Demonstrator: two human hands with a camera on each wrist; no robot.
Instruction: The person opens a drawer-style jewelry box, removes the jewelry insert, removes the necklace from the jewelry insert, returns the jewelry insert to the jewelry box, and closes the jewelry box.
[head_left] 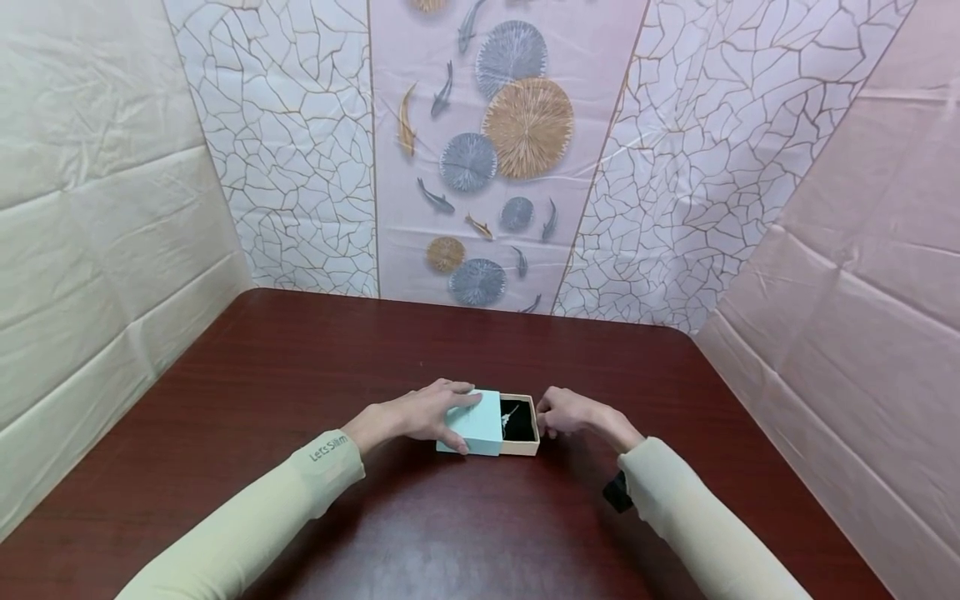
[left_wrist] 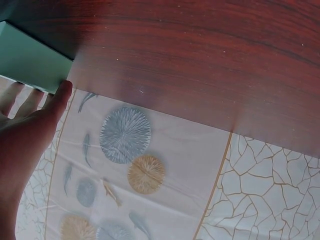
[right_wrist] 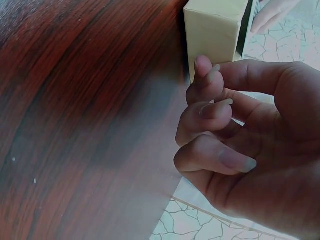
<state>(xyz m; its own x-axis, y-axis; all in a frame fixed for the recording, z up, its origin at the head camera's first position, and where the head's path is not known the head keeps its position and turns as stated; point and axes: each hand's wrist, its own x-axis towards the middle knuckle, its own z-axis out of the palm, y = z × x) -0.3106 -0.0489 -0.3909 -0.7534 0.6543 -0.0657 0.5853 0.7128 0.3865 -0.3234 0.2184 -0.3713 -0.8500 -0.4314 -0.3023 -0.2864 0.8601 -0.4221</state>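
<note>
A small pale-blue box sleeve [head_left: 483, 427] lies on the table with its cream drawer [head_left: 520, 447] partly out toward the right. Inside the drawer, a slim silvery piece of jewellery [head_left: 509, 414] rests on a black pad [head_left: 522, 425]. My left hand [head_left: 438, 414] grips the sleeve, thumb along its front side and fingers over its top and far side. At the drawer's right end is my right hand [head_left: 568, 412], fingers curled. In the right wrist view, thumb and index fingertip pinch together right at the drawer's end face [right_wrist: 210, 35]; what lies between them is hidden.
The dark red-brown table [head_left: 337, 350] has a glossy wood grain. Patterned cloth [head_left: 300, 167] hangs behind it, and pale cloth walls [head_left: 862, 250] rise at both sides. A black band [head_left: 618, 492] shows under the right sleeve cuff.
</note>
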